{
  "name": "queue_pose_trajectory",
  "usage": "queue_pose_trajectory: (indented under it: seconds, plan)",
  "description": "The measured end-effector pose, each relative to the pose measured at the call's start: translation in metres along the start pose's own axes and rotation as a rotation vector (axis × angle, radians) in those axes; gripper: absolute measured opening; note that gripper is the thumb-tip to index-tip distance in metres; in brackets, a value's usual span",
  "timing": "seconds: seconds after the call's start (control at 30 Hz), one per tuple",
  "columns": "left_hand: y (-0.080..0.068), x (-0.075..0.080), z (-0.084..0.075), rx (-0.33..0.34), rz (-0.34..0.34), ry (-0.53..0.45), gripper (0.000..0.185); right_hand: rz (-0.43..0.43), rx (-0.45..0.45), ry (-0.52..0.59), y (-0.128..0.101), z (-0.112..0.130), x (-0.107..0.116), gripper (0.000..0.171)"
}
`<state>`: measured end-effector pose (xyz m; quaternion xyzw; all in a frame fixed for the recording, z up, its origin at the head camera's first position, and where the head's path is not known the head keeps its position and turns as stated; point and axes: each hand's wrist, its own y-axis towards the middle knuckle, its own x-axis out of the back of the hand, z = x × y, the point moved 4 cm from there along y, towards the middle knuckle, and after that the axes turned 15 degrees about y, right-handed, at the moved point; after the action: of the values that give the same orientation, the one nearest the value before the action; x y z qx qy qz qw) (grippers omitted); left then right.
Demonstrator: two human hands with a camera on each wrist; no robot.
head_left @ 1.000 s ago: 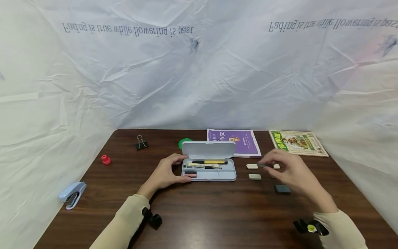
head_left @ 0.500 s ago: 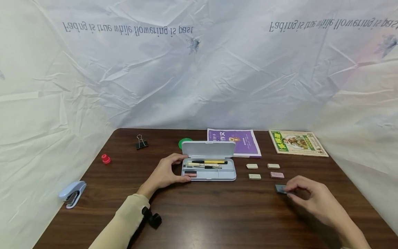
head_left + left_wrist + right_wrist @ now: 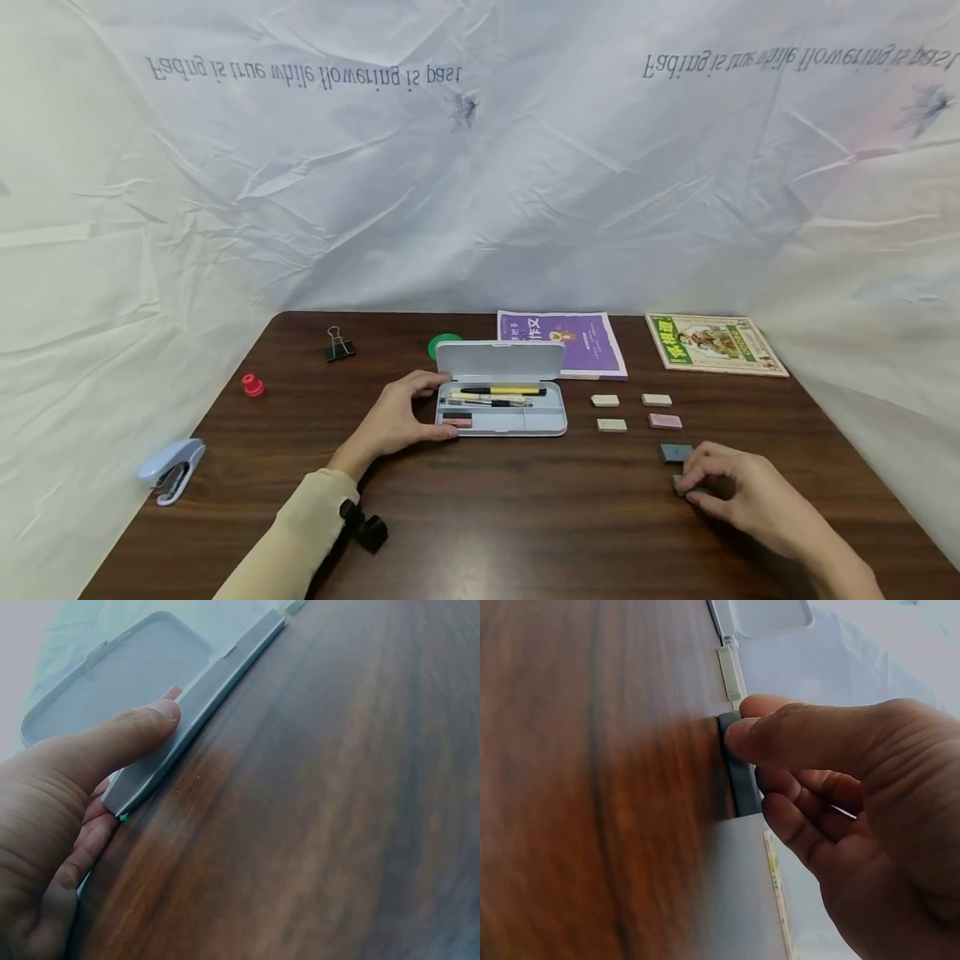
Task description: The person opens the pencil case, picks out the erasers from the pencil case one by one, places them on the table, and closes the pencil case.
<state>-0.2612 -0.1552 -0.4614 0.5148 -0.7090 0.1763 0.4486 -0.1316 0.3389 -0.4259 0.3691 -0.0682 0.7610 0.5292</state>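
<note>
My left hand (image 3: 393, 419) grips the left end of a pale blue pencil case (image 3: 540, 422), thumb on the front side and fingers behind. The case's lid (image 3: 501, 361) stands open. Inside lie a yellow and black pen (image 3: 510, 391), other pens and a pink and black eraser (image 3: 457, 420). At the right, my right hand (image 3: 750, 496) pinches a small grey eraser (image 3: 678, 485), mostly hidden by the fingers, low over the table. Just behind it lies a dark slate eraser (image 3: 676, 452). In the right wrist view, a dark block (image 3: 742, 784) shows beside the thumb.
Two white erasers (image 3: 604, 401), a greenish one (image 3: 611, 425) and a pink one (image 3: 665, 421) lie right of the case. Behind are a purple book (image 3: 596, 346) and a green-bordered book (image 3: 712, 343). A stapler (image 3: 172, 471), red object (image 3: 253, 385) and binder clip (image 3: 340, 346) lie left.
My right hand has moved from among the light erasers towards the near right, carrying the small eraser past the dark slate one. The left hand stays on the pencil case.
</note>
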Motion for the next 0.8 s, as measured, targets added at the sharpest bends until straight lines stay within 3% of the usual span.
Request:
queue_pose_trajectory:
  seconds: [0.33,0.53,0.8]
  plan:
    - [0.001,-0.001,-0.001,-0.006,0.000,-0.004,0.084,0.000,-0.015,-0.010,0.000,0.004,0.002,0.043]
    - [0.001,0.001,-0.002,-0.009,0.000,-0.006,0.084,-0.130,0.007,0.050,0.010,0.014,0.006,0.041]
    - [0.000,0.001,-0.003,-0.008,-0.002,-0.007,0.083,-0.284,0.016,0.045,0.048,0.035,0.011,0.051]
